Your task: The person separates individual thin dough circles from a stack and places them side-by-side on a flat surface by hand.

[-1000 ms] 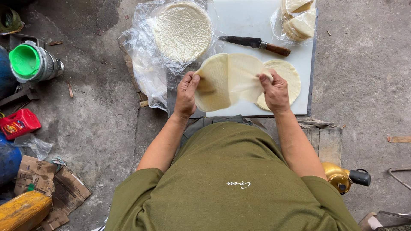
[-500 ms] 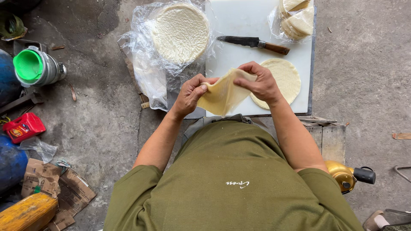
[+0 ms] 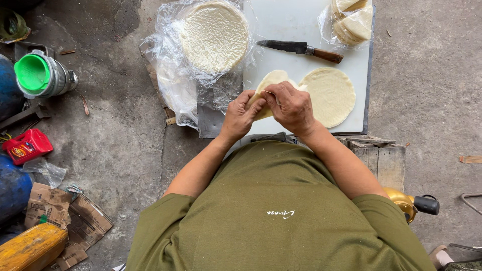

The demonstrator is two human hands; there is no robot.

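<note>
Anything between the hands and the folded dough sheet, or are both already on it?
Nothing visible in the way. The left hand and right hand both grip the folded dough sheet directly, above the white board. The knife lies apart, farther up the board.

Daylit rough grey concrete floor (image 3: 115,130), wooden crate (image 3: 381,155).

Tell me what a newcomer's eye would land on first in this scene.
At the centre, the left hand and right hand meet over a folded pale round dough sheet, held in their grip above the white rectangular cutting board. Just right of it a flat round dough sheet lies on the board, with a wooden-handled knife above. Far left, a bright green funnel stands out against the grey concrete floor.
</note>
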